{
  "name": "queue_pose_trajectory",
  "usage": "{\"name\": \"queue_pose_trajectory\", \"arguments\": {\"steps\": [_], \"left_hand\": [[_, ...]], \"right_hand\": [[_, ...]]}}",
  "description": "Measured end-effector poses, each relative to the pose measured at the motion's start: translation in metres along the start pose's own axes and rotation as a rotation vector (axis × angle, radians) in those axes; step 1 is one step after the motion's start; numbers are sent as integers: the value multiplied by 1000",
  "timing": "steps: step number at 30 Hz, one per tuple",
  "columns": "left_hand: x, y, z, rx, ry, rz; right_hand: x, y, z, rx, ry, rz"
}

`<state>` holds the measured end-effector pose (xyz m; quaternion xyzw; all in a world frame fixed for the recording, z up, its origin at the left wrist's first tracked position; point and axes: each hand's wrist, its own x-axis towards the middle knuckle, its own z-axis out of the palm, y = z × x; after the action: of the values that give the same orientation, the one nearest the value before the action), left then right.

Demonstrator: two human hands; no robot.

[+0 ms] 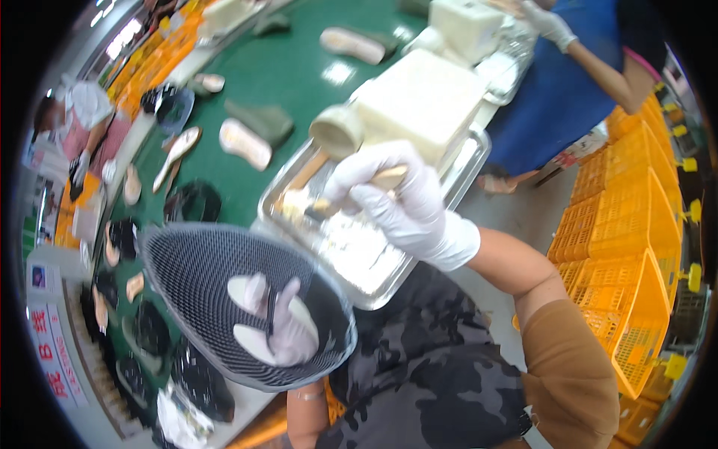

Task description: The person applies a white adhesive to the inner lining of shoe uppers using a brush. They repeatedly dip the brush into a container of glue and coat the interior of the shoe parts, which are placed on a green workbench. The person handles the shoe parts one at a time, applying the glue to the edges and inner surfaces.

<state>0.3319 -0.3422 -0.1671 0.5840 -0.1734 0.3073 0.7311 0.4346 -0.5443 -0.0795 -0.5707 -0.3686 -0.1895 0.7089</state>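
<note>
My left hand (278, 323), in a white glove, grips a black mesh shoe upper (209, 292) from inside, fingers showing through its opening. My right hand (404, 202), also gloved in white, is closed on a wooden-handled brush (329, 193) whose tip rests in a shiny metal tray (389, 280) smeared with white glue. A cream plastic jug (411, 105) with a round spout lies in the far end of that tray.
A green conveyor belt (299, 67) carries insoles (244, 144) and black shoe uppers (193, 200). Yellow plastic crates (636, 254) are stacked at the right. A person in blue (561, 82) works beyond the tray; another person (82, 120) stands far left.
</note>
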Motion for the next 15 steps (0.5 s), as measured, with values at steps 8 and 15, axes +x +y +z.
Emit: {"name": "queue_pose_trajectory", "arguments": {"steps": [8, 15], "left_hand": [[7, 10, -34, 222, -56, -283], [41, 11, -43, 347, 43, -467]], "right_hand": [[64, 1, -70, -208, -127, 269], [87, 18, -109, -100, -247, 596]]}}
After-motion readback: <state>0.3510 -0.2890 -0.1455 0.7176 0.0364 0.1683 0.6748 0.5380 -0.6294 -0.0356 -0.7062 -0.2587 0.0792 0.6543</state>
